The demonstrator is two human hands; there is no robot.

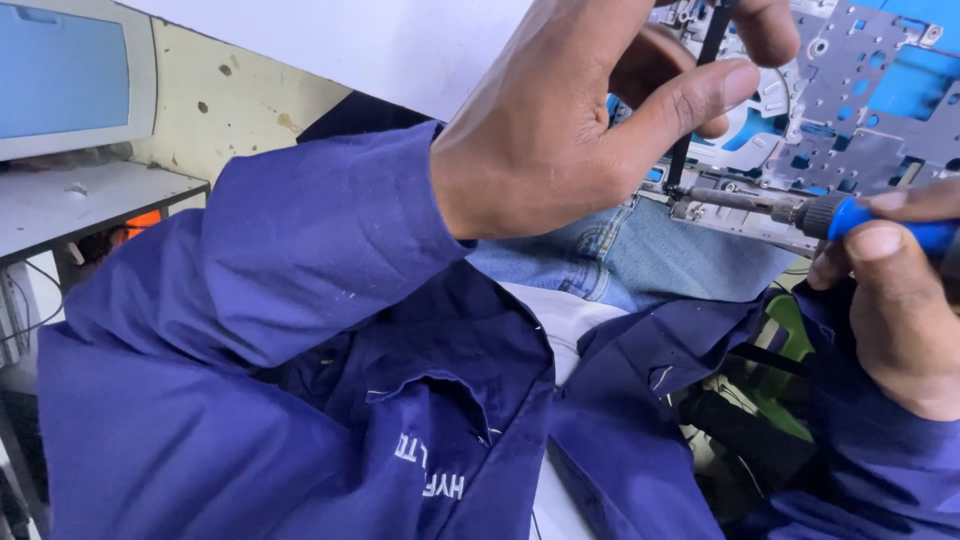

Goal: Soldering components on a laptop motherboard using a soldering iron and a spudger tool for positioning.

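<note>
Nearest to me, my blue work jacket [300, 400] fills the lower frame, its left sleeve running up to the wrist. My right hand [900, 320] sits at the right edge, fingers clenched around the blue handle of a screwdriver [800, 212]; the thumb lies on top of the grip. The metal shaft of the tool runs leftward, nearly level, and its tip rests against the near edge of a grey laptop chassis frame [860, 100]. My left hand [570, 120] is raised above that edge, thumb and forefinger pinched on a thin black strip [690, 110] that hangs down almost vertically to the spot just beside the tool tip. The frame rests on my lap, over blue jeans [620, 255], and shows blue areas through its cut-outs. Further off at the left, a grey shelf [80, 205] stands against a stained wall [240, 100], with a pale monitor [70, 75] on top.
</note>
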